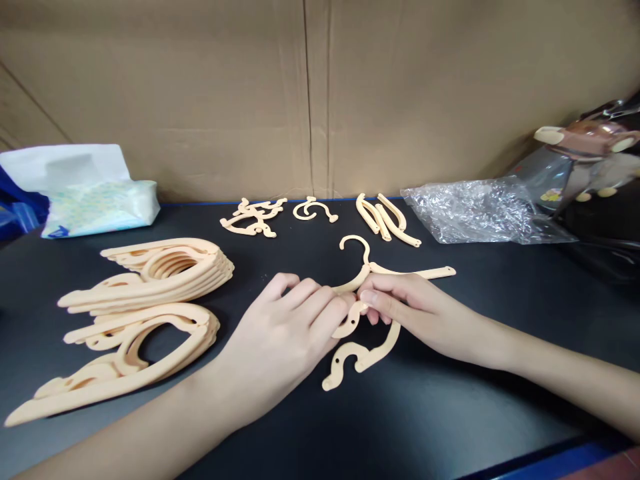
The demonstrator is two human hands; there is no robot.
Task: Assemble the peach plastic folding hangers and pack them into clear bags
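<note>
Over the middle of the table, my left hand [295,327] and my right hand [417,310] meet with closed fingers on a cream plastic curved hanger piece [351,321]. Around the fingers lies a partly joined folding hanger, its hook [367,248] pointing away from me. One straight hanger arm [430,273] sticks out to the right behind my right hand. Below the hands, another curved piece [340,363] with a small hole shows, beside a bent length [384,350] that runs up under my right hand. My fingers hide where the parts meet.
Two stacks of folded hangers, a rear stack [200,280] and a front stack [165,373], stand at left. Loose curved parts [255,217], hooks [315,209] and arms [387,220] lie at the back. A tissue pack [105,207], clear plastic bag [480,210] and bottle [555,170] flank them.
</note>
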